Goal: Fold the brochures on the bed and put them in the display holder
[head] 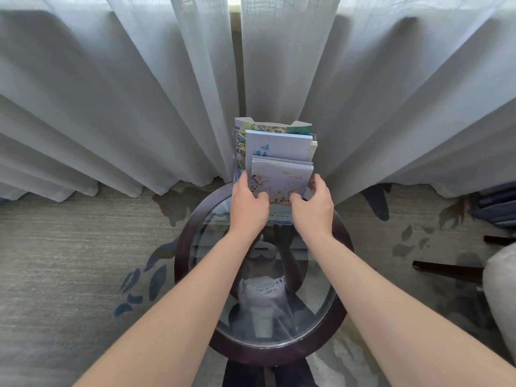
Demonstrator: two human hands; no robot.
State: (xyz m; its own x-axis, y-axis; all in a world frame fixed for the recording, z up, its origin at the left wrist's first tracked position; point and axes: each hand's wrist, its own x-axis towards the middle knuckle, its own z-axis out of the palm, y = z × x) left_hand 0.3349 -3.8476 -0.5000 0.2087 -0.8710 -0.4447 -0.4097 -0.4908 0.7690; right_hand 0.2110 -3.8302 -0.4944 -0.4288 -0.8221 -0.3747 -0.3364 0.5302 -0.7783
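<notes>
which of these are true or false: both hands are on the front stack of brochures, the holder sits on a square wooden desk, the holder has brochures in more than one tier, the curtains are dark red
1. Both hands are on the front stack of brochures. True: the left hand and right hand grip its sides.
2. The display holder sits on a square wooden desk. False: it stands on a round glass-topped table.
3. The holder has brochures in more than one tier. True: the stacks rise in steps.
4. The curtains are dark red. False: they are pale and sheer.

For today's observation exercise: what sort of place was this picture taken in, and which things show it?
Probably a hotel room or lounge: floor-length sheer curtains, patterned carpet, and a round glass-topped side table bearing a clear display holder of brochures.
</notes>
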